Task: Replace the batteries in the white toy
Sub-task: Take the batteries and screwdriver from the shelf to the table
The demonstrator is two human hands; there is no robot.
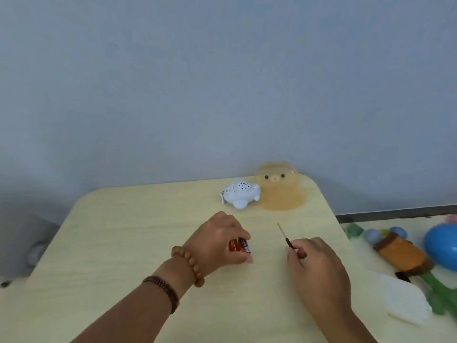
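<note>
A person sits at a light wooden table. The left hand is low over the middle of the table. Its fingers are curled round some small batteries, red with blue ends, and the thumb pinches them from below. I cannot tell how many batteries there are. Two brown bead bracelets go round that wrist.

The right hand is near the left one, but they do not touch. Its fingers and thumb are pressed together and pinch a thin screwdriver. The metal tip points away from the person, toward the far side of the table.

The white toy sits near the far edge of the table, away from both hands. It is round, with little dots on top. An orange see-through bear sits just beside it, on its right.

Past the right edge of the table lie more toys, and one is a big blue ball.
</note>
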